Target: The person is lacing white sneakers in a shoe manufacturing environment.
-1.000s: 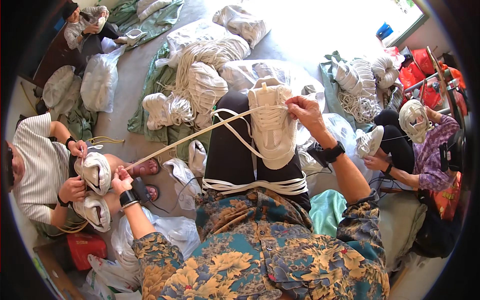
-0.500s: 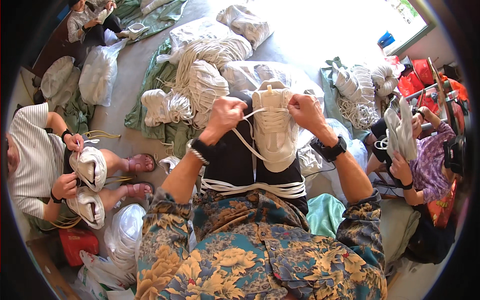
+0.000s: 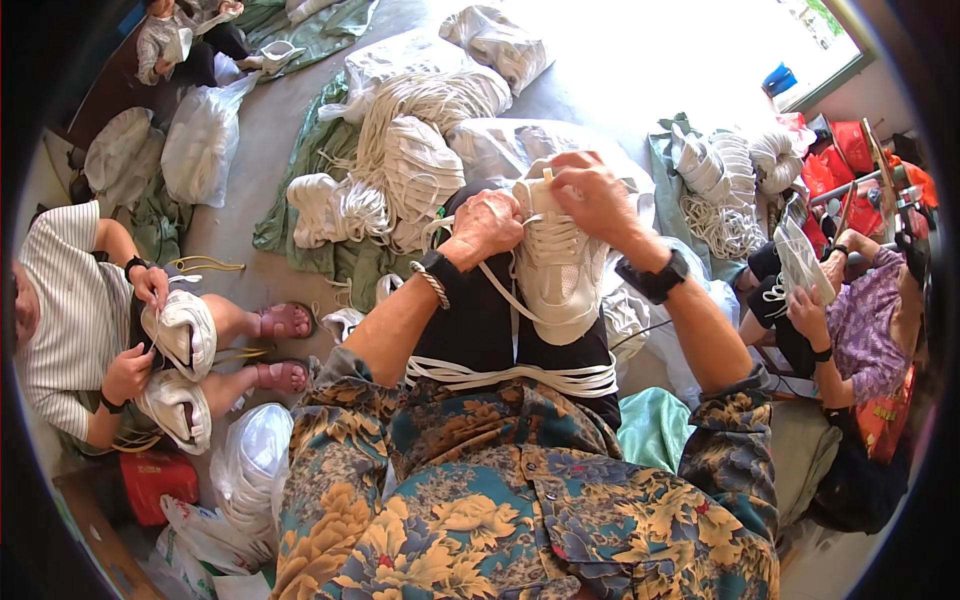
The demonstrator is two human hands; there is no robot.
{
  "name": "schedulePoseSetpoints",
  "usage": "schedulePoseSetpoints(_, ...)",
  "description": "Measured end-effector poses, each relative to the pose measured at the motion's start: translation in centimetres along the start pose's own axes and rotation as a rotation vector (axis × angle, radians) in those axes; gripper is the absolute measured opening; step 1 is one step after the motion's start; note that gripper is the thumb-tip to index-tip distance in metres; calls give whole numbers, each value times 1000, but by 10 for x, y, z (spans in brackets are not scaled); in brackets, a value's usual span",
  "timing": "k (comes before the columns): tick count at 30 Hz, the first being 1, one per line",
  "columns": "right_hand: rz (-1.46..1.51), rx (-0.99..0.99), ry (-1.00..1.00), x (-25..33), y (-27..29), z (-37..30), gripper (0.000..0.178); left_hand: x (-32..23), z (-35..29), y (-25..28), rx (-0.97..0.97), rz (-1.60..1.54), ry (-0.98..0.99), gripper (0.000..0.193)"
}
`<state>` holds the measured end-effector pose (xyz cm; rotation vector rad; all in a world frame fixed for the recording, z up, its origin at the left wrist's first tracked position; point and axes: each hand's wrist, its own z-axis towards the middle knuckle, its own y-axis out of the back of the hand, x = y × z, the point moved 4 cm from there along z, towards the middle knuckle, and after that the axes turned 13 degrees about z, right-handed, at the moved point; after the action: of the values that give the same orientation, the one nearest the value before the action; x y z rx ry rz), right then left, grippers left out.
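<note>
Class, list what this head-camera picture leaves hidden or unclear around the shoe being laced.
- Head view: the top eyelets of the white shoe are covered by the left hand and right hand.
- The shoe's sole faces away, against the lap.
- The window corner is washed out by glare.

A white sneaker (image 3: pixel 558 268) rests on the person's black-clad lap, top side up and toe pointing toward the body. Its white laces (image 3: pixel 497 290) are partly threaded across the eyelets, loose ends trailing down over the knees.
</note>
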<state>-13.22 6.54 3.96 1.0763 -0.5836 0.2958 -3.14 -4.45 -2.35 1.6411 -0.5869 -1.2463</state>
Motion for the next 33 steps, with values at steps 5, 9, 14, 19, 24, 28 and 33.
schedulePoseSetpoints(5,-93,43,3,-5,-45,-3,12,-14,-3,9,-5,62,7,17)
schedulePoseSetpoints(9,-3,3,-44,-4,-47,-6,12,-10,-7,9,-29,111,10,17)
schedulePoseSetpoints(14,17,34,-58,-4,-40,-11,12,-8,-13,6,275,-234,247,17)
schedulePoseSetpoints(19,35,50,-34,-4,-39,-10,11,-3,-13,2,241,-310,251,16)
schedulePoseSetpoints(24,82,36,-14,-7,-36,-10,10,2,-16,3,257,-342,233,15)
schedulePoseSetpoints(28,107,22,-32,-8,-35,-10,10,3,-15,5,235,-398,190,14)
schedulePoseSetpoints(33,106,32,-48,-8,-38,-9,10,2,-14,3,263,-352,198,14)
